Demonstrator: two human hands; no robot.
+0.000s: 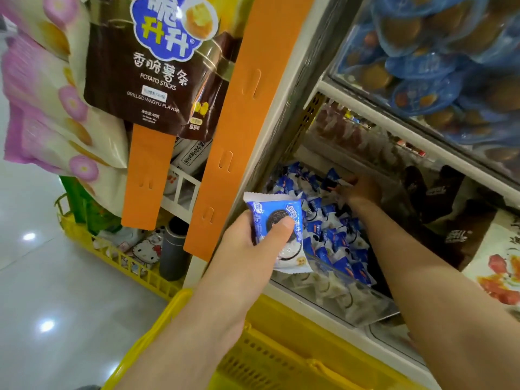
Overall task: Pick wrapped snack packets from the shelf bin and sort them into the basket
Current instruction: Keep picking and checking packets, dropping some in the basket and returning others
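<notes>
Blue cookie packet sits pinched in your left hand, thumb across its front, just above the yellow basket. Your right hand is deep in the shelf bin, fingers buried among packets; its grip's unclear.

The brown snack bag hanging at the upper left reads "POTATO STICKS" and "GRILLED WAGYU FLAVOR" in white under large Chinese characters. The blue packet carries white Chinese characters, too blurred to make out. A Hello Kitty face shows on an item in the yellow crate.
</notes>
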